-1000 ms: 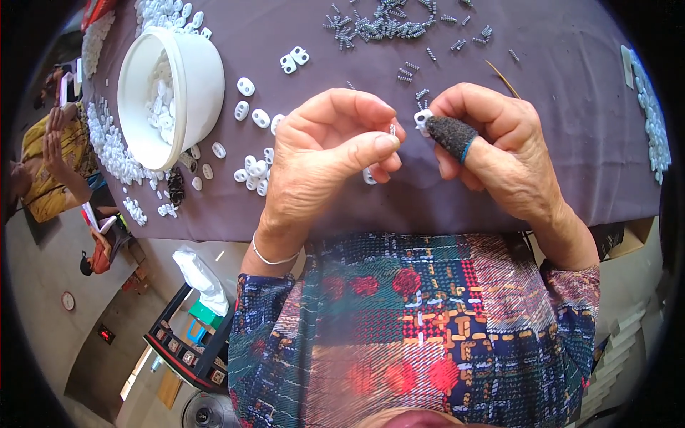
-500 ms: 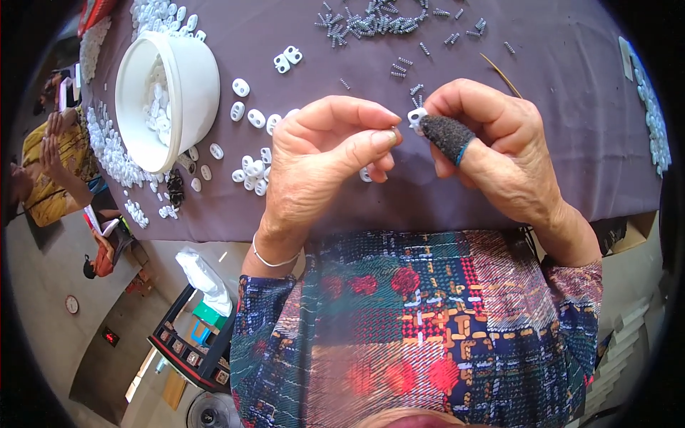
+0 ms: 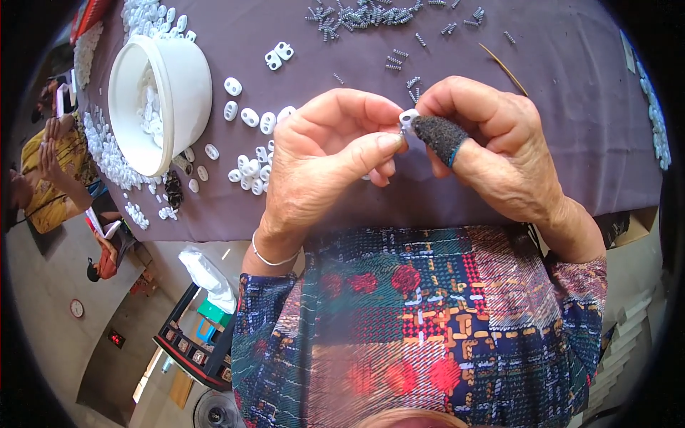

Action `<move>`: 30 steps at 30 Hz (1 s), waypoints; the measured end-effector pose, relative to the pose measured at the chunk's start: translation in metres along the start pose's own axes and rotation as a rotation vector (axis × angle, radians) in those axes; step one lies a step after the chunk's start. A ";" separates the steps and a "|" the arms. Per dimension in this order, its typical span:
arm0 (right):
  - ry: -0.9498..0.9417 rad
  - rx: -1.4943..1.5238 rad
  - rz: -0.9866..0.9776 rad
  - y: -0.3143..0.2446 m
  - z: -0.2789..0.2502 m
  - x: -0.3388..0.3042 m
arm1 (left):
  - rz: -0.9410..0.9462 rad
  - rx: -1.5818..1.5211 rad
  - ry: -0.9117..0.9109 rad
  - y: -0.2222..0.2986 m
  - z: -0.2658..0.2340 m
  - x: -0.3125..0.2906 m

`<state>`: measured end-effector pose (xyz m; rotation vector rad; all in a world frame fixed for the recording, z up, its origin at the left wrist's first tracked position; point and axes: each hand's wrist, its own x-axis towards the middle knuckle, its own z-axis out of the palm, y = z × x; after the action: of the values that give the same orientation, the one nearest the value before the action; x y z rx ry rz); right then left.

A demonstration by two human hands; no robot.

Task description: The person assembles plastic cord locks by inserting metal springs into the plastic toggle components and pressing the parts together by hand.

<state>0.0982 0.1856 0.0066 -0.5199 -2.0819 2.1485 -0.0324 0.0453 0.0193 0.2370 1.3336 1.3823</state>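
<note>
My right hand (image 3: 492, 128), with a dark cloth cover with a blue edge on its thumb, holds a small white two-hole cord lock (image 3: 407, 117). Thumb and forefinger of my left hand (image 3: 321, 150) are pinched against the lower side of that cord lock. Between them shows the tip of a small grey piece (image 3: 402, 132) that looks like a spring; the fingertips hide most of it. Just beyond my hands lie a few loose springs (image 3: 413, 83). White oval two-hole pieces (image 3: 250, 167) sit in a cluster left of my left hand.
A white tub (image 3: 193, 100) of white parts stands at the left, with heaps of white pieces (image 3: 114, 157) around it. At the far side lies a pile of springs (image 3: 378, 16). A thin yellowish stick (image 3: 503, 69) rests beyond my right hand. People (image 3: 53, 164) sit at the far left.
My left fingertips have moved right, closing the gap and meeting the cord lock. My right hand has shifted slightly left with it, and the whole view has shifted a little.
</note>
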 end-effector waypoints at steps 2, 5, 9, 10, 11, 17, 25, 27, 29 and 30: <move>0.004 0.008 0.001 0.000 0.000 0.000 | -0.002 0.002 0.000 0.001 0.001 0.000; 0.012 0.003 -0.010 0.001 0.000 0.001 | 0.008 0.059 0.063 0.000 0.004 0.001; 0.007 -0.125 -0.049 0.002 0.000 0.002 | 0.002 0.050 0.057 0.001 0.004 0.001; 0.011 -0.136 -0.062 0.002 0.000 0.001 | 0.001 0.054 0.059 0.002 0.005 0.001; 0.011 -0.135 -0.060 0.002 0.000 0.001 | -0.001 0.053 0.058 0.001 0.004 0.001; 0.035 -0.106 -0.040 0.003 0.000 0.001 | 0.014 0.065 0.052 -0.002 0.004 0.001; 0.004 -0.157 -0.081 0.005 -0.001 0.002 | 0.013 0.072 0.053 -0.001 0.005 0.001; 0.009 -0.150 -0.078 0.006 -0.001 0.002 | 0.018 0.072 0.052 -0.002 0.005 0.001; 0.014 -0.142 -0.076 0.006 -0.001 0.002 | 0.024 0.073 0.052 -0.003 0.004 0.001; 0.014 -0.148 -0.071 0.005 -0.001 0.002 | 0.031 0.066 0.025 -0.003 0.003 0.001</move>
<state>0.0976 0.1869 0.0010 -0.4666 -2.2285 1.9580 -0.0289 0.0463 0.0169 0.2864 1.4029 1.3725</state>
